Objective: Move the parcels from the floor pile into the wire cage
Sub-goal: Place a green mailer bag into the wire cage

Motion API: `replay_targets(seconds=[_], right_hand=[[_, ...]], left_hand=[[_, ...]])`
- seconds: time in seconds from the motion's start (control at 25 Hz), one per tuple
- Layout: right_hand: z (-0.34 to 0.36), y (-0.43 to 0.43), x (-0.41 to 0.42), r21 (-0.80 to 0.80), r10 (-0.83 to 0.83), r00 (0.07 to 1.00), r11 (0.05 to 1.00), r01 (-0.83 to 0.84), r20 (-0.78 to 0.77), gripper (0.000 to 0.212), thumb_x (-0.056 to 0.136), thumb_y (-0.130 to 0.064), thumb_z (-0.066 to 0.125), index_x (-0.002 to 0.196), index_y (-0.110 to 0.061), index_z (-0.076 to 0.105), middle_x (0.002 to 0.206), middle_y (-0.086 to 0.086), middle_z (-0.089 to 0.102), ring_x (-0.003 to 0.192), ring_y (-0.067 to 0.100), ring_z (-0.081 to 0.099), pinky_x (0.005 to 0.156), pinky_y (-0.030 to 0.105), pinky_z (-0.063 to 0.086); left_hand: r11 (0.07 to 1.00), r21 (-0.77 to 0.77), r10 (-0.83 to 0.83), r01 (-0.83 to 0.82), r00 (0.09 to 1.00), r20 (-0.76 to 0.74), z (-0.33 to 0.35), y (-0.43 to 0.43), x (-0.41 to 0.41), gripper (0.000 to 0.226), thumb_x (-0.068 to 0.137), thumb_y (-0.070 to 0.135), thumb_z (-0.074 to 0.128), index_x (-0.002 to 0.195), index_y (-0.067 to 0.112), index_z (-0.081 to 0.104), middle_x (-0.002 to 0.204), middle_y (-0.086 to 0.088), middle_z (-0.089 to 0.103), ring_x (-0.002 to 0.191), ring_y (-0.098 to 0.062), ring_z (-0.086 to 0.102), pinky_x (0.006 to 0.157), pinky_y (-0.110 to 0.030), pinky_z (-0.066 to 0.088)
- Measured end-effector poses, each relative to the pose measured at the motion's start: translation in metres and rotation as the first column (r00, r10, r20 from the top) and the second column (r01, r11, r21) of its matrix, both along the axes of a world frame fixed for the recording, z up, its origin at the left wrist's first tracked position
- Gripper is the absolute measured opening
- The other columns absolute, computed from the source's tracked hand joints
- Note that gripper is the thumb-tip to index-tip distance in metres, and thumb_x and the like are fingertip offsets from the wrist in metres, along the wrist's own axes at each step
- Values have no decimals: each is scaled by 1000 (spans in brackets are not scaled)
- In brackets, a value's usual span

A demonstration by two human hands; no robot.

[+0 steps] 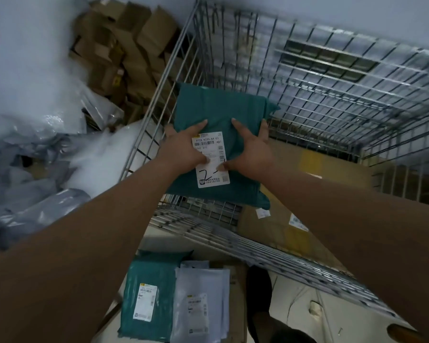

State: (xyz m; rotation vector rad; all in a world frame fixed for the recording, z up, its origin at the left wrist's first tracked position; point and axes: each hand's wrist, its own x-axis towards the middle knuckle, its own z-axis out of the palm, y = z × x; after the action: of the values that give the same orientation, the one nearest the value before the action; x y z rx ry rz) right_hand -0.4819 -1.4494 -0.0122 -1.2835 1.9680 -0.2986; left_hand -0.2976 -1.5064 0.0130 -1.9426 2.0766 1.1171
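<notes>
While our left hand [183,149] and right hand [252,154] grip the teal parcel [218,112] by its sides over the wire cage [332,82], near its left wall, we should lower it flat onto the cardboard box [297,157] inside.

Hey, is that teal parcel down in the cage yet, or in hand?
In hand, not set down. The left hand and right hand grip the teal parcel over the wire cage, above a cardboard box inside.

Teal parcel [221,110] w/ white label [212,162]; grey cage [332,78].
</notes>
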Motion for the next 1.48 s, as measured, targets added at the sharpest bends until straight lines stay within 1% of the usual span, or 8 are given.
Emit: replay_targets(seconds=[0.08,0.16,0.32,0.56,0.88,1.04,1.24,1.48], right_hand=[[-42,-2,7,-7,-15,1000,1000,15,7,128,57,-47,97,156,-55,16,166,9,-24,153,40,13,123,49,28],[-79,1,15,0,-29,999,1000,29,30,127,58,-47,96,156,-55,15,166,10,-24,154,39,11,123,47,28],[-137,13,27,20,-52,995,999,50,90,123,64,-45,94,156,-55,12,164,9,-29,154,40,7,122,50,29],[-184,20,28,75,-82,991,994,74,110,123,67,-40,93,156,-55,9,161,6,-34,154,39,7,122,47,27],[-236,35,23,140,-95,994,986,86,60,122,70,-44,91,158,-52,7,162,12,-32,154,40,8,123,45,24],[-261,45,29,142,-123,986,984,107,108,120,70,-40,91,159,-49,10,163,12,-32,155,37,6,123,38,21],[-282,44,29,194,-139,979,975,110,147,120,74,-31,91,159,-48,9,162,12,-34,154,35,14,119,34,26],[-318,53,30,162,-154,986,977,142,66,122,69,-41,92,158,-50,10,162,12,-33,148,42,26,120,46,34]], left_hand=[[1000,22,-5,5,999,33,-31,-4,2,99,67,36,87,146,62,33,150,-13,22,126,-35,45,116,-45,39],[999,42,-32,29,997,73,-61,-8,7,102,72,27,87,149,59,29,149,-16,18,131,-44,42,118,-46,36],[990,119,-97,82,987,128,-110,-14,13,112,72,27,88,149,65,17,154,-20,9,133,-48,40,117,-48,38],[966,192,-200,171,969,143,-160,-19,9,114,75,19,87,154,57,15,147,-17,16,133,-44,39,116,-39,36],[901,337,-337,273,930,146,-218,-21,-2,129,73,19,89,157,53,-2,152,-22,7,138,-47,32,118,-38,31],[868,378,-401,322,904,150,-247,-16,3,134,71,19,90,157,48,-9,151,-26,6,139,-50,28,117,-35,30],[854,409,-416,321,894,168,-279,-6,7,136,71,20,90,154,53,-13,149,-23,6,137,-50,34,118,-37,32],[844,420,-434,334,885,167,-308,-8,-5,139,69,19,92,154,55,-12,152,-24,4,137,-50,34,120,-40,32]])
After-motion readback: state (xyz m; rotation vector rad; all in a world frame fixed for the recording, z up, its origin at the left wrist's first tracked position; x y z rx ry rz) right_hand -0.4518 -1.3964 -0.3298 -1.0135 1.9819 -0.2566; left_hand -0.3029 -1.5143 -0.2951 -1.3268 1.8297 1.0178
